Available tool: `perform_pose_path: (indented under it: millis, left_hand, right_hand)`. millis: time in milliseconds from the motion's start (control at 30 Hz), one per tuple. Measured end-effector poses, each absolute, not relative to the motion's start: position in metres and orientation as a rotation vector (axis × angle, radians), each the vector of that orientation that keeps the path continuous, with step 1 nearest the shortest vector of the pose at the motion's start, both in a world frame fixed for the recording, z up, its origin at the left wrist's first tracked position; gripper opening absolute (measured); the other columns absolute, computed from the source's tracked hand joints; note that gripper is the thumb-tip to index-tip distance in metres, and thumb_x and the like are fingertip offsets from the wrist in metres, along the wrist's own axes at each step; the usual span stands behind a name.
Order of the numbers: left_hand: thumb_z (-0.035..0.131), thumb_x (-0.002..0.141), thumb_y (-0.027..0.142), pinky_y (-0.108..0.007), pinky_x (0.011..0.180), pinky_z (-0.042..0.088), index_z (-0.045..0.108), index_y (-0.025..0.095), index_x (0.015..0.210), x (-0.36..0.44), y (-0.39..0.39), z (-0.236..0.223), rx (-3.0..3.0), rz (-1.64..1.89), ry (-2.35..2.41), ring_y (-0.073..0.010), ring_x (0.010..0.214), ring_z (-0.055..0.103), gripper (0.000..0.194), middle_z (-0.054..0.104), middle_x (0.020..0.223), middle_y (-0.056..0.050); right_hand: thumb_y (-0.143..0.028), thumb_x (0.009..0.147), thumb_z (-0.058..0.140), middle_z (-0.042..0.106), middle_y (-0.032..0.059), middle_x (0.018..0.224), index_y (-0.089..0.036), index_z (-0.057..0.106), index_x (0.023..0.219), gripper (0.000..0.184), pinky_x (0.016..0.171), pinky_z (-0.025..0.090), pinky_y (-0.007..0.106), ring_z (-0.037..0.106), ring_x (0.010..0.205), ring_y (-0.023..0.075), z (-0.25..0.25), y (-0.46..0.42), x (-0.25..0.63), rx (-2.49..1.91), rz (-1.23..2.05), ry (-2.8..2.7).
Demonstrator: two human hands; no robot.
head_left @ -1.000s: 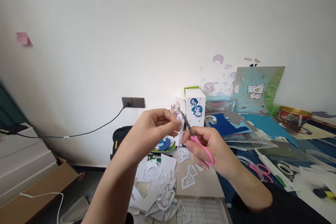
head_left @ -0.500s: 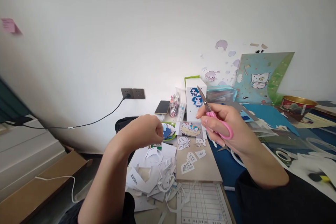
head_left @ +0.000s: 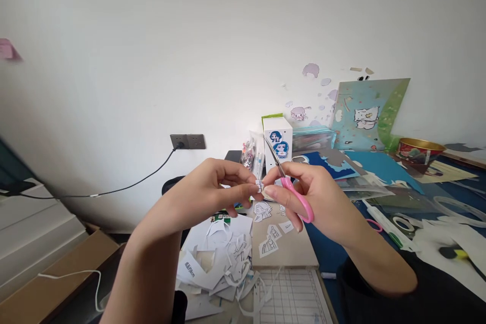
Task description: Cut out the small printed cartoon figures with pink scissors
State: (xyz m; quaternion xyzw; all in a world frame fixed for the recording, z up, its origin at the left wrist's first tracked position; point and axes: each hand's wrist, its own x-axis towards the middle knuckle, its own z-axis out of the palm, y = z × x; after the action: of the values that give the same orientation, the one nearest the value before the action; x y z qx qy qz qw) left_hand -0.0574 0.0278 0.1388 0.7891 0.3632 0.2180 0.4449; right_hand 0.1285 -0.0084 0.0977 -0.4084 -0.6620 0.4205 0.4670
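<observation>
Between the fingertips of both hands is a small white paper cutout (head_left: 259,186) with dark lines. My left hand (head_left: 224,187) pinches it from the left, thumb and forefinger together. My right hand (head_left: 304,190) touches its right side with thumb and forefinger, while pink-handled scissors (head_left: 290,187) hang on that hand, blades pointing up and slightly left. Below the hands, several line-drawn paper cutouts (head_left: 269,246) lie on a beige board (head_left: 286,255). Left of the board spreads a heap of white paper scraps (head_left: 224,258).
A white box (head_left: 283,131) with blue-haired figure stickers stands against the wall. To the right are blue sheets (head_left: 383,164), a roll of tape (head_left: 406,224) and a red-gold bowl (head_left: 419,152). A printed grid sheet (head_left: 292,293) lies in front.
My hands have come together, the right moving left and down with the scissors. The small paper cutout now shows between the fingertips. The view has shifted slightly.
</observation>
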Motion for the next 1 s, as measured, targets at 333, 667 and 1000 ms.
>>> perform_pose_path:
  millis: [333, 667, 1000]
  left_hand:
    - [0.059, 0.079, 0.029, -0.017, 0.050, 0.046, 0.069, 0.021, 0.073, -0.053, 0.018, 0.140, 1.959, 0.557, 0.907, -0.0104, 0.058, 0.056, 0.014, 0.067, 0.069, 0.000]
    - [0.059, 0.079, 0.028, -0.015, 0.050, 0.044, 0.069, 0.022, 0.073, -0.053, 0.012, 0.140, 1.993, 0.567, 0.909, -0.0096, 0.059, 0.055, 0.014, 0.069, 0.069, 0.001]
    - [0.057, 0.080, 0.025, -0.015, 0.050, 0.044, 0.069, 0.019, 0.074, -0.050, 0.011, 0.141, 2.004, 0.543, 0.912, -0.0091, 0.058, 0.055, 0.014, 0.068, 0.069, 0.001]
  right_hand:
    - [-0.022, 0.087, 0.051, 0.044, -0.0098, 0.037, -0.018, 0.053, 0.077, 0.011, 0.040, 0.032, 0.015, 0.039, 0.033, 0.0035, 0.099, -0.012, 0.128, -0.958, 1.073, -1.631]
    - [-0.026, 0.087, 0.053, 0.045, -0.0094, 0.036, -0.018, 0.056, 0.077, 0.013, 0.043, 0.035, 0.016, 0.039, 0.032, 0.0036, 0.102, -0.016, 0.133, -0.908, 1.133, -1.665]
    - [-0.027, 0.085, 0.056, 0.044, -0.0093, 0.039, -0.018, 0.054, 0.074, 0.014, 0.041, 0.033, 0.015, 0.040, 0.034, 0.0033, 0.103, -0.016, 0.132, -0.924, 1.134, -1.645]
